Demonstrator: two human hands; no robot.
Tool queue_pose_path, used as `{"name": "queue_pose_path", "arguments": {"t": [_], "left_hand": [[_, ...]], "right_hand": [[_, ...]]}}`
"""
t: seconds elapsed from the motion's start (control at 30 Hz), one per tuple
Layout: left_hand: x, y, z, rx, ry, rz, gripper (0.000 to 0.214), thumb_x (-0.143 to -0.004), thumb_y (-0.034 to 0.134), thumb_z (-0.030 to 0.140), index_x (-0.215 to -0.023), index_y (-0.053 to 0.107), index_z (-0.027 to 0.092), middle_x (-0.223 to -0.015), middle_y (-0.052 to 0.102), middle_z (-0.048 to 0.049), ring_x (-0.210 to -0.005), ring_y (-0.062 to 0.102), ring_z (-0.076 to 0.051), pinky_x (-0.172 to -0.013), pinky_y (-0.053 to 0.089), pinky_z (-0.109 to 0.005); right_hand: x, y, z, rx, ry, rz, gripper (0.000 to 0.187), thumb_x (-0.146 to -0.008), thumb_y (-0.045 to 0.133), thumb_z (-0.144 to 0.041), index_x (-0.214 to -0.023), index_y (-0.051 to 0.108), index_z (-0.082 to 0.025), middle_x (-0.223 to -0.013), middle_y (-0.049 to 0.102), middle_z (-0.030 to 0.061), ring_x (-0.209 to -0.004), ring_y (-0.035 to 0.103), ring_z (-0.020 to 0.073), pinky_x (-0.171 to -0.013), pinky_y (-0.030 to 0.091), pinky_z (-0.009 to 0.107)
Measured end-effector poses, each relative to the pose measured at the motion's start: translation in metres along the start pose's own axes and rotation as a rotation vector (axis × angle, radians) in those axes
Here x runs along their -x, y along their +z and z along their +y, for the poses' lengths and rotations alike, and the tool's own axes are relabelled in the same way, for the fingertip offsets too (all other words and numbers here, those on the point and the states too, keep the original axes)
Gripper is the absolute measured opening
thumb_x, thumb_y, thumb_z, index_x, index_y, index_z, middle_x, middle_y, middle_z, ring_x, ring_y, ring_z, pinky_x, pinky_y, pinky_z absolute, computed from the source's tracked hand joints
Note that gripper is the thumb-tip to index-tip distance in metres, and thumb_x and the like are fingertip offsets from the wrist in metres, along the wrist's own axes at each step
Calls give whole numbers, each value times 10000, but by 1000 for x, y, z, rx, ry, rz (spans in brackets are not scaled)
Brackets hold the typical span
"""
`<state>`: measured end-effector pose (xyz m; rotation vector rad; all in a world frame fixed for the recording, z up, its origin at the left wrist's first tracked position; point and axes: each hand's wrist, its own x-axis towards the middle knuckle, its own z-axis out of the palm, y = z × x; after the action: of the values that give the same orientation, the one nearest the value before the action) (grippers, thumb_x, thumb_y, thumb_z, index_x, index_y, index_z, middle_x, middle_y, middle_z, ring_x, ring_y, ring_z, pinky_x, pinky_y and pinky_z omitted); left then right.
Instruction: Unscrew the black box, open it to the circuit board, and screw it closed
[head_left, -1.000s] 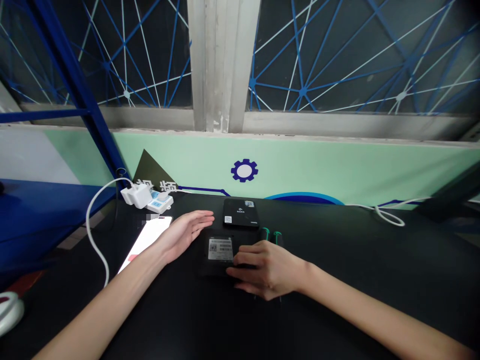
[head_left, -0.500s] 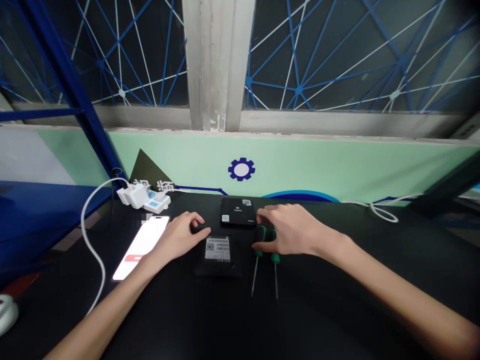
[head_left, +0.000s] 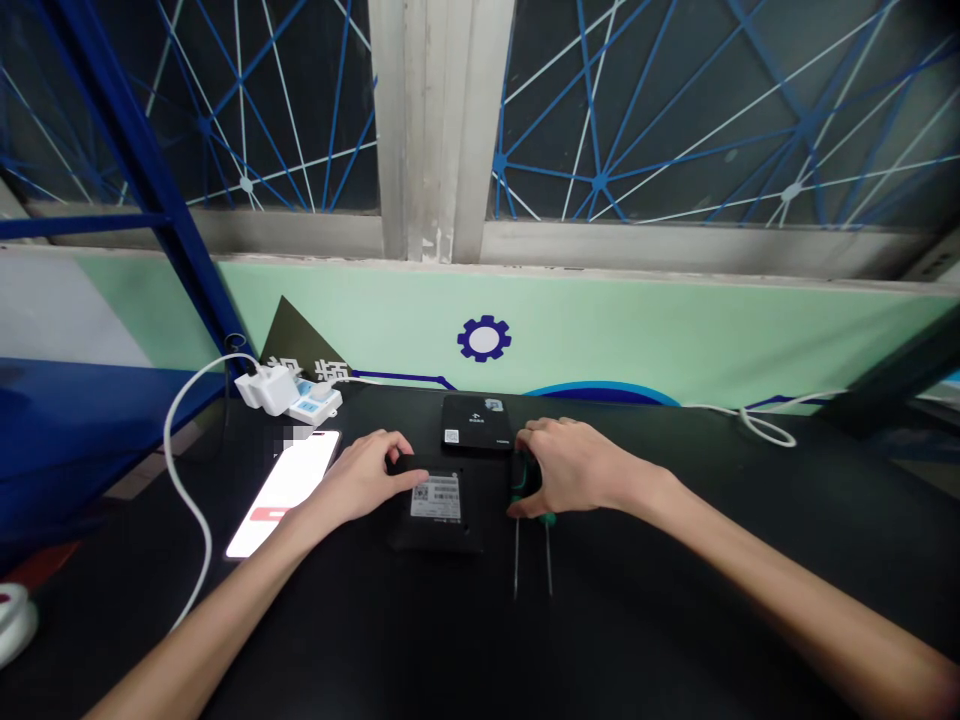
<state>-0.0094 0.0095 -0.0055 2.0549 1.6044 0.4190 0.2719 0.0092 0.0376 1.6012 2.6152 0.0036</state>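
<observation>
A flat black box (head_left: 450,535) with a white printed label (head_left: 436,497) lies on the desk in front of me. My left hand (head_left: 373,472) grips its far left corner, thumb on the top face and fingers curled at the edge. To the right of it, my right hand (head_left: 570,462) is closed around the green-and-black handles of two screwdrivers (head_left: 523,480). Their thin metal shafts point towards me, and the palm hides much of the right-hand handle. Behind the labelled box sits a second flat black box (head_left: 475,424) with a small white code sticker.
A phone with a bright screen (head_left: 289,490) lies left of my left hand. Behind it are a white power strip (head_left: 315,402) and a plugged-in charger (head_left: 268,388), whose white cable (head_left: 174,470) curves towards me. A light green wall (head_left: 375,310) bounds the black desk (head_left: 675,620).
My left thumb has moved right onto the labelled box, and the fingers have come against its edge. The left screwdriver's shaft has swung right, nearly parallel to the other.
</observation>
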Motion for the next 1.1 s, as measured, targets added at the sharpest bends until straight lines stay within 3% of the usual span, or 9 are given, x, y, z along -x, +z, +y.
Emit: {"name": "queue_pose_path", "arguments": {"t": [0.2,0.37,0.47,0.53,0.67,0.77,1.1], "left_hand": [[0,0,0,-4,2,0,450,-795,633,627,-1024,651,240,-1006,617,-41,-853,589,-226,-723,428,-323],[-1,1,-2,-7,29,7,443,-798,635,624,-1023,655,243,-979,615,-35,-839,585,-216,-721,422,-311],[-1,1,-2,-6,30,0,453,-790,639,637,-1033,663,256,-978,618,-29,-834,584,-210,-708,412,-297],[-1,1,-1,-3,26,-17,472,-781,636,659,-1036,669,264,-943,622,-20,-807,584,-201,-671,395,-281],[1,1,2,22,21,-70,487,-792,613,673,-1052,663,264,-765,597,15,-703,569,-178,-580,333,-262],[2,0,4,32,38,-80,441,-824,589,628,-1050,651,254,-692,572,32,-654,546,-164,-565,316,-262],[1,3,7,88,69,-116,365,-861,559,531,-1037,646,224,-647,570,40,-606,531,-144,-558,318,-257]], "right_hand": [[-1,-10,11,-362,-10,58,551,-589,820,-592,-919,653,-182,-790,700,57,-659,638,235,-553,443,332],[-8,-5,16,-1146,-88,23,728,-679,821,-388,-1279,464,-185,-646,654,-41,-502,530,115,-492,383,246],[-13,4,11,-1429,-106,156,840,-701,818,-343,-1389,351,-222,-631,652,-54,-454,498,99,-447,364,229],[-16,10,5,-1545,-106,302,858,-723,802,-336,-1417,303,-259,-667,659,-45,-487,547,114,-452,395,233],[-19,24,-5,-1564,-82,556,831,-747,778,-314,-1417,287,-291,-701,638,-41,-546,603,139,-489,469,261],[-19,33,-13,-1535,-66,645,781,-791,739,-313,-1427,287,-291,-711,614,-33,-601,641,164,-516,513,286],[-13,38,-22,-1445,-206,667,698,-846,715,-318,-1405,296,-322,-837,617,-15,-658,646,152,-547,550,280]]}}
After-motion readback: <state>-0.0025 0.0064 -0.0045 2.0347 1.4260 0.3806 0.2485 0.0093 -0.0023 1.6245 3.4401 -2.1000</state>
